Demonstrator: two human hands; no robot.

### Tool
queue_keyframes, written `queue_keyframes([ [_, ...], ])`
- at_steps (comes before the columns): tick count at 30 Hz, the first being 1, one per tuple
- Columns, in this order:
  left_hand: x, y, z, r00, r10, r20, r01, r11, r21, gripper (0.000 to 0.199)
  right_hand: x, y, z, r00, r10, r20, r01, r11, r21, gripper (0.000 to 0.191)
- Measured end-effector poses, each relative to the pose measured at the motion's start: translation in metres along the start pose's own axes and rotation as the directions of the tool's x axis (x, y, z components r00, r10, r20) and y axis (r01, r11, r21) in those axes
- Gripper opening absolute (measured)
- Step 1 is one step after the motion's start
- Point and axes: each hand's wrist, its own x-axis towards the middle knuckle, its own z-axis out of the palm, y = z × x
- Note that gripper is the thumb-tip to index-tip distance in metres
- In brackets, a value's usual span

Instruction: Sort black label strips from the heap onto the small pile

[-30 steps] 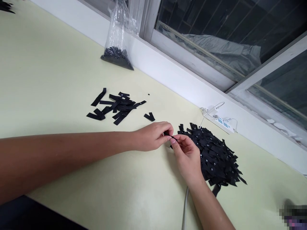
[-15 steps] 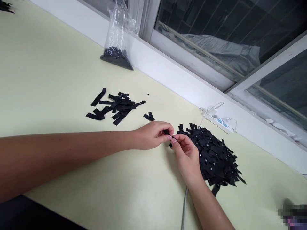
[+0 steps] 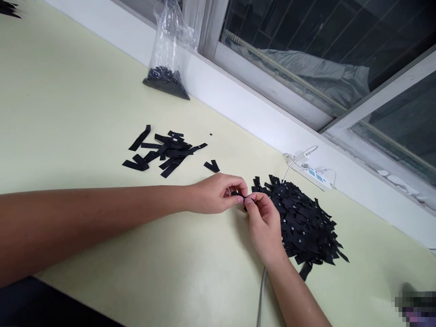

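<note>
Table: a pale yellow-green tabletop (image 3: 78, 100) set against a low white ledge (image 3: 235, 122), with a window (image 3: 282, 27) above it.
Left hand: the left hand (image 3: 218, 193) reaches in from the left, thumb and fingertips pinching a black strip (image 3: 235, 193).
Right hand: the right hand (image 3: 266, 227) comes from the lower right, thumb and forefinger pinching the same strip, its fingertips meeting the left hand's.
Held strip: between both hands, above the table, mostly hidden by the fingers.
Large heap: a thick pile of black strips (image 3: 303, 222), some with small white marks, just right of the right hand.
Loose strips: a smaller scatter (image 3: 172, 150) beyond the left forearm; a V-shaped piece (image 3: 211, 166) lies nearer the left hand.
Bag: a clear plastic bag (image 3: 166, 50) with dark contents stands by the ledge.
Power: a white power strip (image 3: 316, 176) with plugged-in cords lies behind the heap.
</note>
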Motion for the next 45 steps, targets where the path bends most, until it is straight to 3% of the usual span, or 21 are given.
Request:
queue_keyframes([
  [45, 0.0005, 0.0029, -0.001, 1.0, -0.011, -0.013, 0.011, 1.0, 0.015, 0.012, -0.0016, -0.0019, 0.0005, 1.0, 0.015, 0.014, -0.015, 1.0, -0.027, 0.023],
])
